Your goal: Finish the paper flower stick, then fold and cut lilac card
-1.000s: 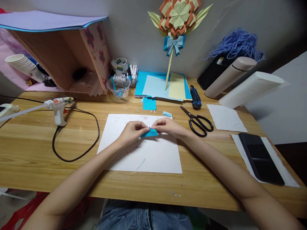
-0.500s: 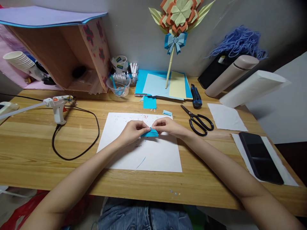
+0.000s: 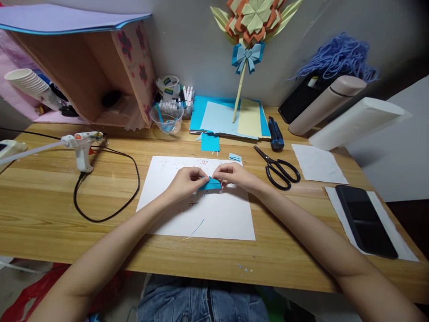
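A small folded piece of blue paper (image 3: 210,184) is held over a white sheet (image 3: 221,219) that bears coloured marks. My left hand (image 3: 186,182) pinches its left part between thumb and fingers. From the other side, my right hand (image 3: 232,174) pinches the upper right of the same piece, and its fingertips partly cover the edge. Just beyond the sheet lie a blue paper square (image 3: 210,142) and a small light-blue folded strip (image 3: 235,157). Black-handled scissors (image 3: 278,169) rest to the right of my right hand.
At left stands a hot glue gun (image 3: 82,150) with its looped cord. A plastic cup (image 3: 166,118), coloured paper stack (image 3: 214,117), paper flower (image 3: 256,20) and box cutter (image 3: 275,134) are at the back. To the right are a dark phone-like slab (image 3: 366,221) and tissue (image 3: 320,163).
The blue paper is tilted slightly differently, its lower right edge lifted a little, and both hands keep their pinch. The whole view has shifted slightly.
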Demonstrator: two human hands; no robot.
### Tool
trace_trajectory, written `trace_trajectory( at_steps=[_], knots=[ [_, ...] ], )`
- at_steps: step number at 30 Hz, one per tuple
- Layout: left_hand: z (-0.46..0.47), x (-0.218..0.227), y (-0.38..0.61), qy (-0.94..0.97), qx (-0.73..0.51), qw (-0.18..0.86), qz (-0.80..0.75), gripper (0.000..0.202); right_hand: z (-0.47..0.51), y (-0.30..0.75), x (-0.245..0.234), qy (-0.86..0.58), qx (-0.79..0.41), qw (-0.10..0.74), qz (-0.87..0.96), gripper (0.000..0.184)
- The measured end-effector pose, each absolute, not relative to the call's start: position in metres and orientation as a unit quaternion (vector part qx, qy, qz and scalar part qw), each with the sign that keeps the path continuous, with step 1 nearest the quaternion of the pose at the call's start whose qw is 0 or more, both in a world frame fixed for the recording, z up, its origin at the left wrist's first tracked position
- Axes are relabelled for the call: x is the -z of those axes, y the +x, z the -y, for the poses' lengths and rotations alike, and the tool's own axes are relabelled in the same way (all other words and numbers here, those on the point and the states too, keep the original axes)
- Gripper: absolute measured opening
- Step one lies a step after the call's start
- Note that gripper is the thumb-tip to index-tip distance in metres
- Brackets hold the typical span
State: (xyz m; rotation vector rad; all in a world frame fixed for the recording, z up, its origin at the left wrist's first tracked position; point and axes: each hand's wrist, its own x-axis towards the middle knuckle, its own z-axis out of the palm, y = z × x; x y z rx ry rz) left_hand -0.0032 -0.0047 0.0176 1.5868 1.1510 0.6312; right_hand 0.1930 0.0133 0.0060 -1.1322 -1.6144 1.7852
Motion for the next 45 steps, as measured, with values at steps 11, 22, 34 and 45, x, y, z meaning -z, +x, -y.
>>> trace_trajectory(
  at_steps=[11,22,34,45],
  knots=[
    [0.006,-0.008,-0.001,0.667,-0.295,0.487,-0.481,0.023,-0.002,0.185,0.002,-0.451,-0.59,0.296,0.601,0.028],
    [0.006,-0.014,0.002,0.59,-0.338,0.535,-0.501,0.023,-0.006,0.187,0.0,-0.434,-0.608,0.321,0.582,0.029],
    [0.01,-0.005,0.004,0.605,-0.322,0.559,-0.467,0.02,-0.001,0.18,0.007,-0.441,-0.541,0.409,0.588,0.025],
    [0.006,-0.016,0.002,0.497,-0.301,0.671,-0.46,0.014,0.01,0.184,0.0,-0.386,-0.331,0.421,0.751,0.013]
  ],
)
